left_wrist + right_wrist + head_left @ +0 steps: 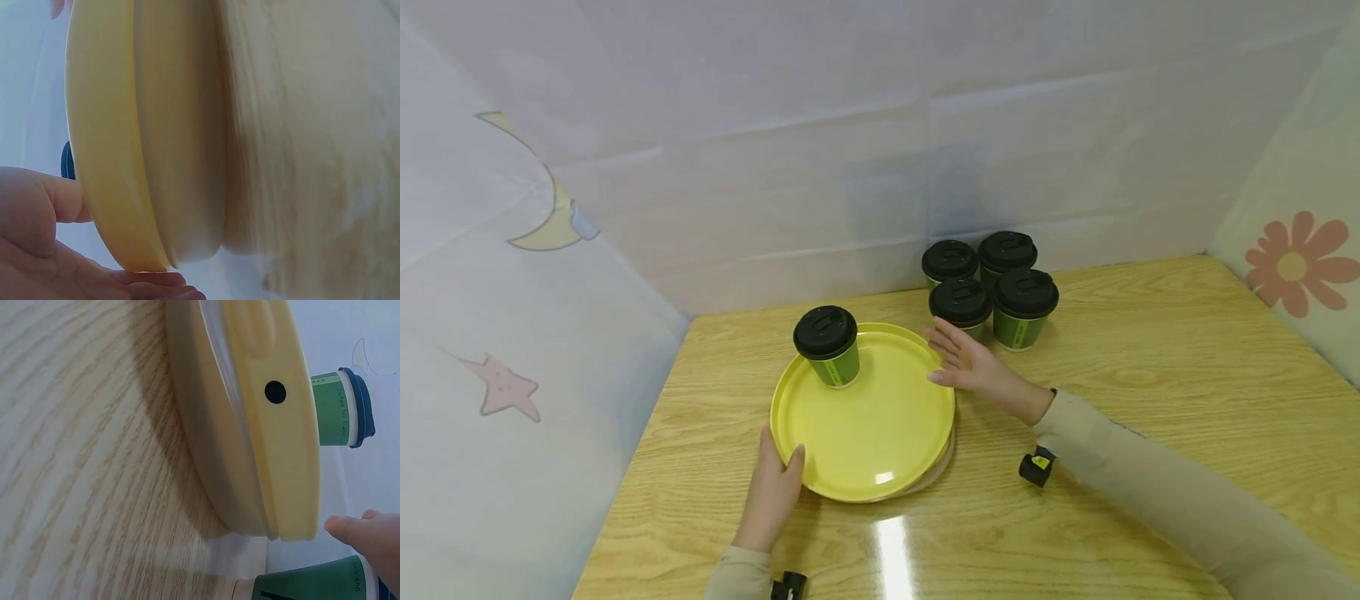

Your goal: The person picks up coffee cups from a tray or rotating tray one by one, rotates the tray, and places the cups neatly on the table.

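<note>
A round yellow tray [887,433] sits on a beige round base [942,473], which shows below its rim. On the tray's far left part stands a green paper cup [837,367] with a black lid, upright. My left hand [772,492] holds the tray's near left rim, thumb over the edge and fingers along the outer side [153,284]. My right hand [981,372], fingers extended, is at the tray's right side, beside a cluster of several similar lidded cups [1022,329]. In the right wrist view its thumb [359,534] is apart from the tray's side wall [287,456].
The wooden table [1120,417] meets a pale cloth backdrop [775,167] at the back and both sides. A small black device [1036,468] hangs by the right wrist, another [788,586] by the left.
</note>
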Demonstrator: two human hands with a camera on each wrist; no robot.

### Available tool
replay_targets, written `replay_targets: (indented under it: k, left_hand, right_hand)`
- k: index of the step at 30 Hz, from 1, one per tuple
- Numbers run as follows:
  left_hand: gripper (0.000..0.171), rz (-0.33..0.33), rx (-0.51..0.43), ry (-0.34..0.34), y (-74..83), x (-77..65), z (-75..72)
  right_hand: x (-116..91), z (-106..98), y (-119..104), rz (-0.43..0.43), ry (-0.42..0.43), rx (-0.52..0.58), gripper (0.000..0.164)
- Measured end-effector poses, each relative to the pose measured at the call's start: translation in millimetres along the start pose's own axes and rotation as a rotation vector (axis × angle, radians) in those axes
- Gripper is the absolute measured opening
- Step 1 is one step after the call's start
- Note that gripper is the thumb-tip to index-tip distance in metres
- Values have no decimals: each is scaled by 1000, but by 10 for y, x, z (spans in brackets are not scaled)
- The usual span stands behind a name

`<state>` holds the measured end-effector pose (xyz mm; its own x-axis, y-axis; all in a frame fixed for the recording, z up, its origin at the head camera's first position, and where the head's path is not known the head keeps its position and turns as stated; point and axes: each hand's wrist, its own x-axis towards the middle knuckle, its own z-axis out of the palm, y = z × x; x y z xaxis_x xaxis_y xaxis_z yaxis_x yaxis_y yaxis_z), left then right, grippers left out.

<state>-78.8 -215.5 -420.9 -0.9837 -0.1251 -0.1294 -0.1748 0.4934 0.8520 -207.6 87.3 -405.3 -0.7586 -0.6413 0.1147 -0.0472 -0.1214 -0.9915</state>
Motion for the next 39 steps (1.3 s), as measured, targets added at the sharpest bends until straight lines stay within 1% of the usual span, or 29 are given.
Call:
replay_targets:
  k: [4, 11, 18, 25, 32, 36, 39]
  left_hand:
    - [63, 5, -14, 3, -6, -10, -14]
    - [66, 17, 26, 4, -10, -45, -30]
    - [60, 39, 2, 8, -59, -8, 3]
    - [53, 56, -29, 13, -82, 27, -10]
    - [54, 49, -24, 11, -72, 27, -27]
    - [59, 38, -6, 3, -72, 21, -28]
    - [62, 35, 6, 4, -65, 5, -19]
  right_hand:
    - [7, 3, 3, -2, -4, -6, 89]
    - [27, -2, 20, 10, -6, -40, 89]
    - [46, -2, 52, 3, -9, -28, 95]
    - [50, 5, 46, -2, -12, -33, 88]
    - [58, -4, 48, 0, -11, -44, 91]
    - [69, -6, 50, 11, -4, -53, 94]
    - [69, 6, 36, 20, 5, -61, 91]
